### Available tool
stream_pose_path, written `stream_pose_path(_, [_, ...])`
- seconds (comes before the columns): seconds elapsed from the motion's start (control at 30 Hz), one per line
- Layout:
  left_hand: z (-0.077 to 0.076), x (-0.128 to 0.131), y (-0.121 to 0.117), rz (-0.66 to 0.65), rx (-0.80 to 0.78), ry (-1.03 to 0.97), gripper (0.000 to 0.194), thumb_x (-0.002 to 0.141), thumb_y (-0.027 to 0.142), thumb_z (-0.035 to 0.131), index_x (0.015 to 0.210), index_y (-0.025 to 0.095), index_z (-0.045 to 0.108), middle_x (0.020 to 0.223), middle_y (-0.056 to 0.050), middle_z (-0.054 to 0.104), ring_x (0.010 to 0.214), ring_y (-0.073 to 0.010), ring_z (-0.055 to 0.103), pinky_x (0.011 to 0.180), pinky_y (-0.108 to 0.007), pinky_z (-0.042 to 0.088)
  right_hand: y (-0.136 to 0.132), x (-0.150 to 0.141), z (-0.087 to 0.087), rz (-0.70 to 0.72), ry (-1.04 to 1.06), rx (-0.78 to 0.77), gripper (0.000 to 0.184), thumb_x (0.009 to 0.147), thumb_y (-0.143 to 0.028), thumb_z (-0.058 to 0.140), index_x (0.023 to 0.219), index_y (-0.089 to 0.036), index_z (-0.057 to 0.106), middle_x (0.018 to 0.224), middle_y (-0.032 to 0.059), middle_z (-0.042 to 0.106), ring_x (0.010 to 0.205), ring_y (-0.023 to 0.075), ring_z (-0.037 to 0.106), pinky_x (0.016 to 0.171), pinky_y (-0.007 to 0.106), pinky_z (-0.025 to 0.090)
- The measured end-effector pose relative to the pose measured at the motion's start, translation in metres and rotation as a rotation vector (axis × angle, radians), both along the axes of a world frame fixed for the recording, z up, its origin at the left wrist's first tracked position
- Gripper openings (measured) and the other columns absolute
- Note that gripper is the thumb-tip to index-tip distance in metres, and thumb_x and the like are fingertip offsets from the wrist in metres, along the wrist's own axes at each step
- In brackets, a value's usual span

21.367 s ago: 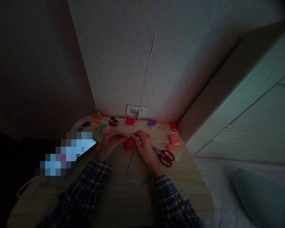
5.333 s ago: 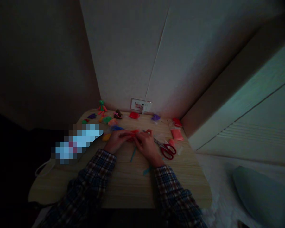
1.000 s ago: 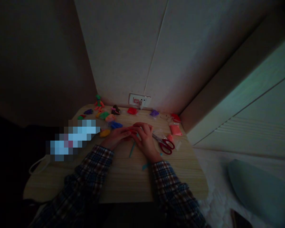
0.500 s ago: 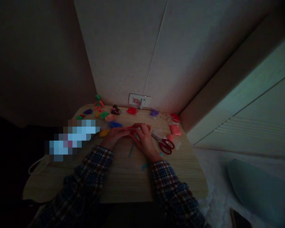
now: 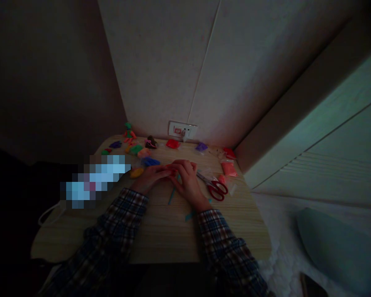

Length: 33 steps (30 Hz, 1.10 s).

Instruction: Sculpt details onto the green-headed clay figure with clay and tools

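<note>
My left hand and my right hand meet over the middle of the table, fingertips closed together on a small piece of red clay. Fingers cover most of the clay, so its shape is unclear. Red-handled scissors lie just right of my right hand, blades pointing toward it. Yellow clay and a blue packet are close to my left hand. Below the fingers lies a thin blue strip, with a teal scrap nearer to me.
A green and orange figurine stands at the table's back left. Bagged clay lines the back, including a red packet and a purple packet. A pink packet lies on the right. A blurred bright object occupies the left.
My fingers have shifted slightly around the red clay, and less of it stretches between the hands. The whole view has moved a little; the other things lie as before.
</note>
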<state>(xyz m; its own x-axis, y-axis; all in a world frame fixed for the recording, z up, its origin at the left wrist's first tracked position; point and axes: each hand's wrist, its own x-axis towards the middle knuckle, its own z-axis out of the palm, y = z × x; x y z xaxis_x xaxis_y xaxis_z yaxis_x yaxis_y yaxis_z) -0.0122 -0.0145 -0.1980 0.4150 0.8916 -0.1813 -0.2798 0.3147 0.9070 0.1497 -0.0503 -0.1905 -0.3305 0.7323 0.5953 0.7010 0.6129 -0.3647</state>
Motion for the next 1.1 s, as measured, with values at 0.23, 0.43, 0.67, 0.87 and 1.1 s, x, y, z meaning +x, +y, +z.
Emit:
stream_pose_path(0.23, [-0.0081, -0.0041, 0.0029, -0.073, 0.027, -0.028, 0.033, 0.062, 0.035, 0.083, 0.088, 0.016, 0.076, 0.095, -0.005, 0.075, 0.093, -0.0206, 0.064, 0.086, -0.032, 0.048, 0.0005, 0.0004, 0.0003, 0.009, 0.013, 0.028, 0.017, 0.096, -0.027, 0.049, 0.108, -0.021, 0.059, 0.109, 0.0067, 0.064, 0.104, 0.0207, 0.056, 0.092, 0.039, 0.033])
stream_pose_path(0.43, [-0.0098, -0.0025, 0.0017, -0.124, 0.025, -0.041, 0.032, 0.065, 0.032, 0.082, 0.092, 0.017, 0.074, 0.094, -0.003, 0.073, 0.095, -0.0191, 0.063, 0.087, -0.031, 0.046, 0.0004, -0.0003, -0.0009, 0.014, 0.004, 0.034, 0.017, 0.096, -0.026, 0.048, 0.108, -0.021, 0.059, 0.107, 0.007, 0.064, 0.102, 0.0208, 0.057, 0.09, 0.038, 0.035])
stream_pose_path(0.67, [-0.0071, 0.0002, -0.0006, -0.082, 0.023, -0.031, 0.025, 0.062, 0.028, 0.082, 0.08, 0.015, 0.071, 0.085, 0.0, 0.07, 0.085, -0.0168, 0.061, 0.086, -0.032, 0.045, 0.0004, -0.0019, -0.0013, 0.047, 0.032, 0.048, 0.017, 0.096, -0.025, 0.049, 0.108, -0.021, 0.059, 0.105, 0.0068, 0.064, 0.102, 0.0204, 0.057, 0.09, 0.038, 0.036])
stream_pose_path(0.87, [-0.0058, -0.0012, 0.0005, -0.062, 0.037, -0.02, 0.026, 0.06, 0.027, 0.083, 0.08, 0.015, 0.073, 0.082, 0.0, 0.07, 0.083, -0.0168, 0.06, 0.085, -0.032, 0.043, 0.001, -0.0038, 0.0001, 0.053, 0.018, 0.075, 0.018, 0.096, -0.028, 0.048, 0.107, -0.019, 0.059, 0.103, 0.0072, 0.064, 0.099, 0.0205, 0.058, 0.088, 0.038, 0.037])
stream_pose_path(1.1, [-0.006, -0.0025, 0.0018, -0.071, 0.048, -0.019, 0.032, 0.059, 0.035, 0.085, 0.084, 0.016, 0.077, 0.089, -0.004, 0.074, 0.09, -0.0203, 0.062, 0.087, -0.033, 0.045, 0.0023, -0.0026, -0.0014, 0.017, 0.002, 0.029, 0.019, 0.096, -0.028, 0.048, 0.108, -0.024, 0.061, 0.105, 0.006, 0.064, 0.101, 0.0215, 0.057, 0.09, 0.04, 0.038])
